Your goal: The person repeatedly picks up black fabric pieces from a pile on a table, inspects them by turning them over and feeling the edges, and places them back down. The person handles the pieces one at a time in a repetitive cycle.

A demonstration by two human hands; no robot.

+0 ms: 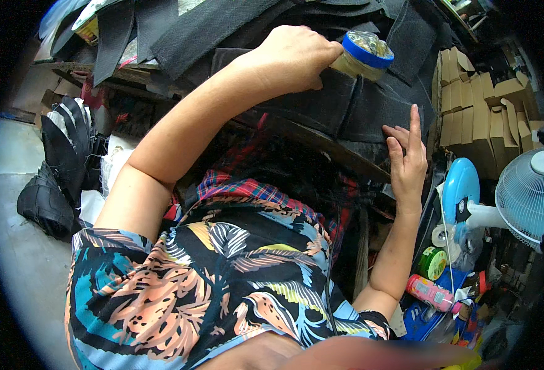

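Left of the clear round jar with blue rim, the left hand is curled; its hold cannot be told. Below the jar, flat black fabric panels are apparently being arranged. The right hand is kept loosely open, empty; steadying seems required.

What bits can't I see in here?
Head view:
What the left hand holds, if anything: hidden by its own curled fingers.
What's at the top of the blue-rimmed jar: too small and jumbled.
The fan, right side: cut off by the picture's dark edge.
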